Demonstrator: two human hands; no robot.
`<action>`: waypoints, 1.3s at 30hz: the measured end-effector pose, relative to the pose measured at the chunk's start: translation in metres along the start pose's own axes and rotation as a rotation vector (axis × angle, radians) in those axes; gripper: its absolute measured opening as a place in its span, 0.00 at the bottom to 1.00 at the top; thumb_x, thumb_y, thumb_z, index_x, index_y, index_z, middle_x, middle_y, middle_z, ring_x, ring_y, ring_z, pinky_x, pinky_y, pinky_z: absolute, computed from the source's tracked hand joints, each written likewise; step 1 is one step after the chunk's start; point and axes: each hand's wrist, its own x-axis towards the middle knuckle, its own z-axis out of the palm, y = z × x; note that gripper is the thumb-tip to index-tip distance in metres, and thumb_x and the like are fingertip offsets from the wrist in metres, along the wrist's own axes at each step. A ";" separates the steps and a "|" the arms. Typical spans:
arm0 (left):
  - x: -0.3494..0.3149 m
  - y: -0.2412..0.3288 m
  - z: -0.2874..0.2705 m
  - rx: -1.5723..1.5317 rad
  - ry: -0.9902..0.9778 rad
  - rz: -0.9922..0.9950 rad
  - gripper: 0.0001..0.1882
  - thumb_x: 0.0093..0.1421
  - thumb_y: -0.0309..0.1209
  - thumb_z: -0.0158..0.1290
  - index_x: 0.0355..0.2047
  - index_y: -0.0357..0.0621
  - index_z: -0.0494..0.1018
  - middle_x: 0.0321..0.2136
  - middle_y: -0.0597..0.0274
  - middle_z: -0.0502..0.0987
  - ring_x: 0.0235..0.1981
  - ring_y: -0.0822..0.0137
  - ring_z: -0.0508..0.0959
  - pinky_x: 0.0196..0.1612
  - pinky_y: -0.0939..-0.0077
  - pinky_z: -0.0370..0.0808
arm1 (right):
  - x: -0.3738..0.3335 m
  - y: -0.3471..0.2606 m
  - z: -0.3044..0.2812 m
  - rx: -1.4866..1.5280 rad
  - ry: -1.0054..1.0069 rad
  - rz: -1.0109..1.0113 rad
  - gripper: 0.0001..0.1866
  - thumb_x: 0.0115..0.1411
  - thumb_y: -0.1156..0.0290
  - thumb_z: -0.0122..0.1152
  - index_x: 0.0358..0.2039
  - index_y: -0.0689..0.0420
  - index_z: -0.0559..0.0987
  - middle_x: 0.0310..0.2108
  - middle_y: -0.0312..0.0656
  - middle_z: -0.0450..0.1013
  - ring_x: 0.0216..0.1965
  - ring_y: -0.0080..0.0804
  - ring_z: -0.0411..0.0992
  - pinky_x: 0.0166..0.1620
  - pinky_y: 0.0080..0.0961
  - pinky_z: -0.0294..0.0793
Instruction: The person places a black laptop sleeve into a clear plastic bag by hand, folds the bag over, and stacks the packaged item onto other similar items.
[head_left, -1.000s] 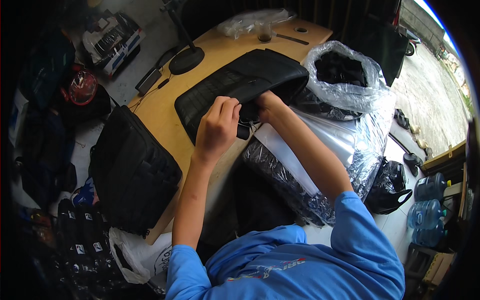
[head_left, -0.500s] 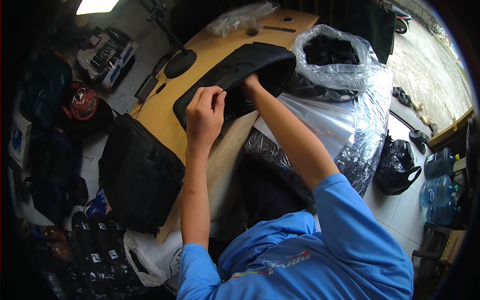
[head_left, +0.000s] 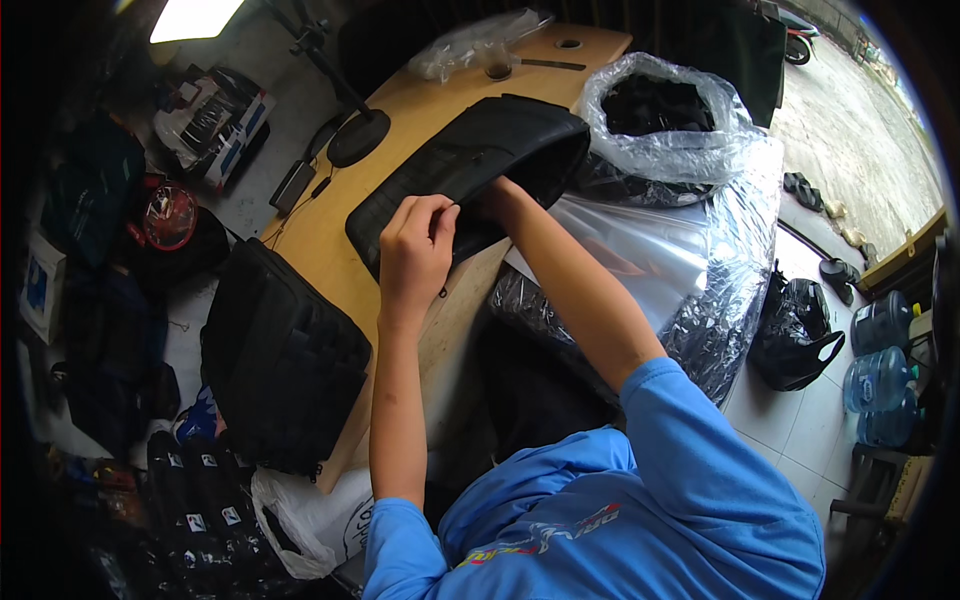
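- Black bag (head_left: 465,150) first: in the head view it lies slantwise across the wooden desk (head_left: 338,265) right in front of me, its mouth gaping toward me and off to the right.
- My left hand (head_left: 415,245) is on the near side of that mouth, thumb and index pinching the edge of the bag, the other fingers curled in.
- My right hand (head_left: 508,203) is in the opening up to about the wrist, just right of the left one. The fingers are hidden in there, so honestly I can't tell if they're spread or gripping something.
- Near edge of the desk runs right under the bag and below my hands, so not much wood on my side.
- On the right it's tight: a clear plastic bag (head_left: 700,160) with dark stuff inside sits just beside the mouth end, on a plastic-wrapped stack (head_left: 700,340). Some clear sheets (head_left: 640,245) lie on that stack too, with my right forearm passing over them.
- More room on the far side: wood shows between the bag and the lamp base (head_left: 358,138), with a power adapter (head_left: 293,182) past that and a glass (head_left: 497,65) toward the back.
- To my left there's another dark bag (head_left: 285,360) leaning at the desk's edge, apart from my left forearm.
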 end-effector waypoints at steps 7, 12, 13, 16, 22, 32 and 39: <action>-0.024 -0.026 -0.020 -0.036 -0.093 -0.025 0.04 0.54 0.24 0.56 0.30 0.36 0.73 0.24 0.57 0.74 0.21 0.65 0.74 0.25 0.75 0.68 | -0.101 -0.067 -0.007 -0.367 0.211 0.240 0.14 0.55 0.75 0.56 0.42 0.66 0.76 0.37 0.42 0.76 0.34 0.31 0.77 0.32 0.22 0.77; -0.028 -0.020 -0.014 0.008 -0.363 -0.161 0.06 0.55 0.29 0.56 0.29 0.39 0.73 0.25 0.57 0.74 0.22 0.57 0.75 0.26 0.70 0.71 | -0.118 -0.058 -0.132 -0.774 0.602 -0.154 0.20 0.54 0.78 0.55 0.49 0.61 0.74 0.39 0.46 0.76 0.37 0.32 0.77 0.37 0.24 0.76; -0.026 -0.020 -0.014 0.032 -0.348 -0.161 0.06 0.55 0.29 0.56 0.29 0.39 0.73 0.26 0.58 0.74 0.22 0.59 0.75 0.26 0.70 0.72 | -0.111 -0.056 -0.133 -0.747 0.519 -0.273 0.22 0.54 0.78 0.54 0.52 0.60 0.72 0.39 0.47 0.76 0.37 0.31 0.76 0.40 0.23 0.75; -0.010 -0.019 0.003 0.025 -0.295 -0.119 0.05 0.56 0.27 0.54 0.30 0.38 0.74 0.24 0.58 0.73 0.21 0.67 0.73 0.25 0.76 0.69 | -0.113 -0.058 -0.138 -0.683 0.266 -0.036 0.26 0.54 0.79 0.53 0.56 0.59 0.68 0.42 0.48 0.76 0.38 0.31 0.75 0.43 0.24 0.72; 0.057 -0.013 0.098 -0.073 -0.236 0.165 0.05 0.58 0.25 0.49 0.32 0.39 0.74 0.31 0.56 0.75 0.32 0.60 0.76 0.33 0.71 0.72 | -0.123 -0.066 -0.114 -0.916 0.537 -0.140 0.11 0.53 0.74 0.59 0.38 0.60 0.80 0.28 0.49 0.77 0.29 0.36 0.77 0.35 0.27 0.74; 0.115 -0.028 0.167 0.214 -1.021 0.267 0.10 0.59 0.29 0.48 0.40 0.52 0.76 0.42 0.67 0.76 0.50 0.67 0.70 0.53 0.67 0.59 | -0.125 -0.071 -0.130 -1.089 0.506 -0.405 0.04 0.50 0.76 0.61 0.29 0.59 0.78 0.28 0.45 0.76 0.30 0.43 0.76 0.34 0.32 0.74; 0.133 -0.057 0.172 0.170 -0.867 0.335 0.09 0.58 0.29 0.51 0.38 0.57 0.77 0.38 0.71 0.78 0.50 0.66 0.69 0.54 0.67 0.59 | -0.120 -0.073 -0.110 -1.073 0.498 -0.461 0.04 0.52 0.77 0.61 0.30 0.60 0.77 0.27 0.46 0.74 0.27 0.44 0.74 0.31 0.31 0.72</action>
